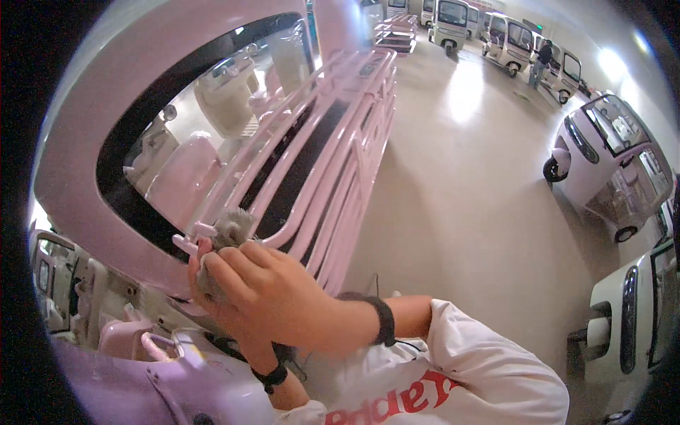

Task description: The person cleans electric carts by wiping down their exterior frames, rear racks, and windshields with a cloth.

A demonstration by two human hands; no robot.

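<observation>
Both of my hands are together at the near corner of a pink tubular rack point(333, 170) on a pale pink vehicle point(71, 134). My right hand point(273, 290) is closed around a grey cloth point(234, 228), which bunches out above the fingers against the rail ends point(186, 244). Beneath it, partly covered, my left hand point(230, 326) is closed too, its fingers pressing the lower part of the same cloth. A dark band circles each wrist. The right hand hides much of the left palm and the cloth's middle.
Beside the rack is the vehicle's black-edged rear window point(113, 170). Lilac bodywork point(156, 389) lies at lower left. Small three-wheelers, one lilac point(595, 163) and one white point(616, 347), stand to the right. A person point(544, 60) is far off among parked vehicles.
</observation>
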